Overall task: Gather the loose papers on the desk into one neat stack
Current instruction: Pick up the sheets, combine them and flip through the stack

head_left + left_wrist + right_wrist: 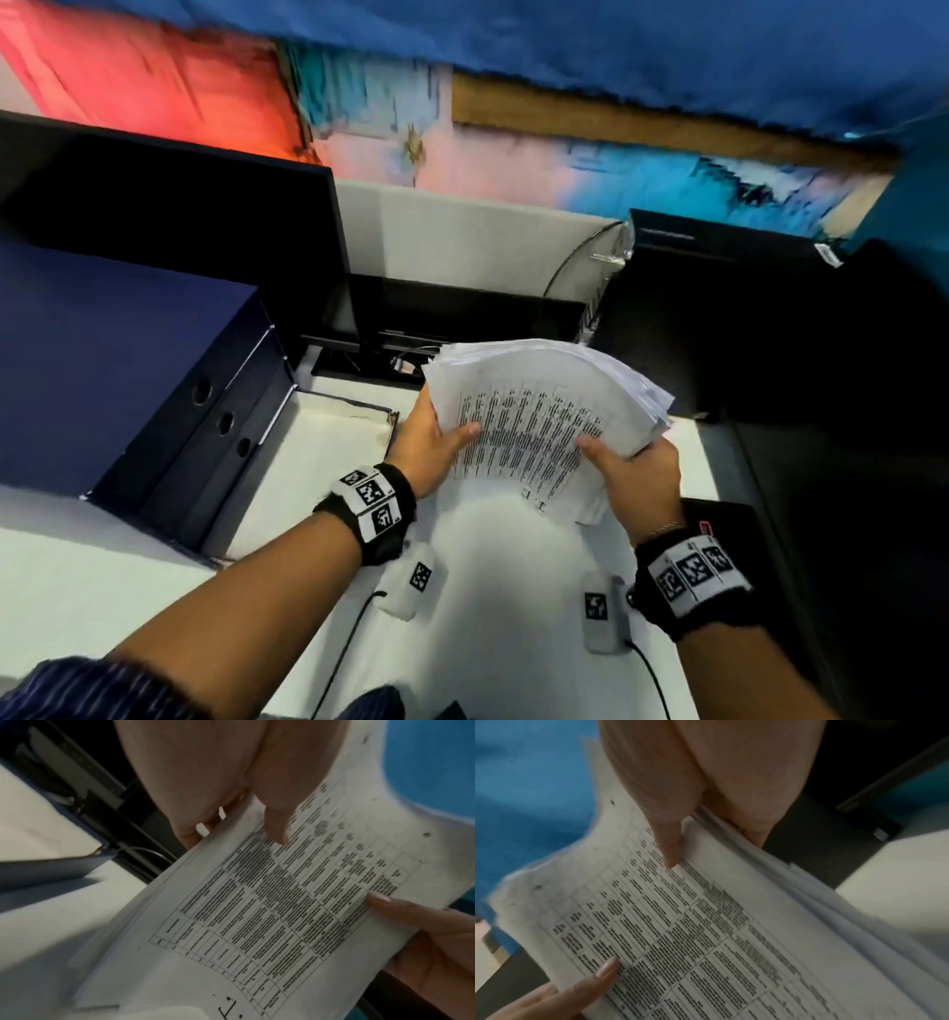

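Observation:
I hold a thick stack of papers (539, 411) in both hands, lifted and tilted over the white desk (488, 591). Its top sheet carries a printed table, and the far edges fan out unevenly. My left hand (434, 444) grips the stack's left edge, thumb on top (277, 825) and fingers underneath. On the right edge my right hand (631, 467) grips the same way, with its thumb (670, 847) pressed on the top sheet of the papers (706, 923). A lower sheet with a handwritten mark (226, 1008) sticks out at the near edge of the papers (257, 912).
Navy box files (154, 385) stand at the left, with an open folder tray (339, 426) beside them. A dark monitor (179, 216) is behind, and a black computer tower (770, 334) at the right. Two small tagged devices (416, 580) (598, 611) with cables lie near me.

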`<state>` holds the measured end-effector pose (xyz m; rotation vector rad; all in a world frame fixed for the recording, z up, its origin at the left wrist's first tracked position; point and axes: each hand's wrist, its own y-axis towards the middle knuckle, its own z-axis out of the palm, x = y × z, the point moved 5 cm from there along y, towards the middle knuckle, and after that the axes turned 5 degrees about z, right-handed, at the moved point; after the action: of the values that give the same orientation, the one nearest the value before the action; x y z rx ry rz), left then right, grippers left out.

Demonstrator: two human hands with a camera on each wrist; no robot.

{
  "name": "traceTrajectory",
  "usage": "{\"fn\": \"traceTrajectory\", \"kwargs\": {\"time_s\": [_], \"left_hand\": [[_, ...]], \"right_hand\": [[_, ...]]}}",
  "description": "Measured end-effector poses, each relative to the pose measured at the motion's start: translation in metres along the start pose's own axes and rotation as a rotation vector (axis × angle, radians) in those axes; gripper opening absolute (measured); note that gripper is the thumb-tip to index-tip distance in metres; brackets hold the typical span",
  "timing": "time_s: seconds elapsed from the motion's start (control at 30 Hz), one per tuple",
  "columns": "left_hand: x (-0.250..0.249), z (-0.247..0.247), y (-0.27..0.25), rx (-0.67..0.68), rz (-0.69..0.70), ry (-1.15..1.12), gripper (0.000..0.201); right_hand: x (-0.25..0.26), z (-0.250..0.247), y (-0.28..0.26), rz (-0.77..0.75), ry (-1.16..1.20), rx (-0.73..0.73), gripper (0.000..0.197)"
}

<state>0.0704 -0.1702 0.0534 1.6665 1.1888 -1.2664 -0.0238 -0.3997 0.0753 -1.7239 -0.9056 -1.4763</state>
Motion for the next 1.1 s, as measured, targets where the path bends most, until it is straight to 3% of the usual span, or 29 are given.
{"fn": "traceTrajectory", "kwargs": {"time_s": [0.13, 0.27, 0.33, 0.4, 0.47, 0.53, 0.67, 0.8, 0.93, 1.1], "left_hand": [[-0.010, 0.009, 0.000, -0.035, -0.015, -0.068, 0.033], [-0.015, 0.000, 0.009, -0.045, 0.042, -0.173, 0.051], [-0.011, 0.003, 0.012, 0.019, 0.026, -0.228, 0.065], [-0.013, 0.008, 0.015, 0.067, 0.043, -0.234, 0.067], [-0.023, 0.012, 0.017, 0.091, 0.073, -0.222, 0.059], [-0.026, 0.013, 0.018, 0.073, 0.074, -0.248, 0.056], [-0.024, 0.010, 0.019, 0.047, 0.064, -0.293, 0.056], [-0.021, 0.015, 0.019, 0.055, 0.086, -0.252, 0.056], [-0.019, 0.014, 0.021, 0.025, 0.094, -0.216, 0.050], [-0.023, 0.012, 0.021, -0.019, 0.096, -0.272, 0.036]], "right_hand": [[0.000, -0.003, -0.004, 0.026, 0.024, -0.085, 0.025], [0.012, -0.012, -0.006, -0.022, 0.047, -0.083, 0.024], [0.011, -0.014, -0.005, -0.009, 0.065, -0.081, 0.040], [0.016, -0.013, -0.005, -0.009, 0.103, -0.080, 0.056], [0.026, -0.011, -0.005, -0.047, 0.137, -0.087, 0.060], [0.038, -0.015, -0.008, -0.106, 0.193, -0.139, 0.052], [0.064, -0.019, -0.005, -0.214, 0.210, -0.263, 0.013], [0.064, -0.026, -0.002, -0.228, 0.243, -0.393, 0.016], [0.062, -0.024, -0.007, -0.247, 0.293, -0.312, 0.016], [0.032, -0.026, -0.004, -0.122, 0.214, -0.159, 0.047]]}}
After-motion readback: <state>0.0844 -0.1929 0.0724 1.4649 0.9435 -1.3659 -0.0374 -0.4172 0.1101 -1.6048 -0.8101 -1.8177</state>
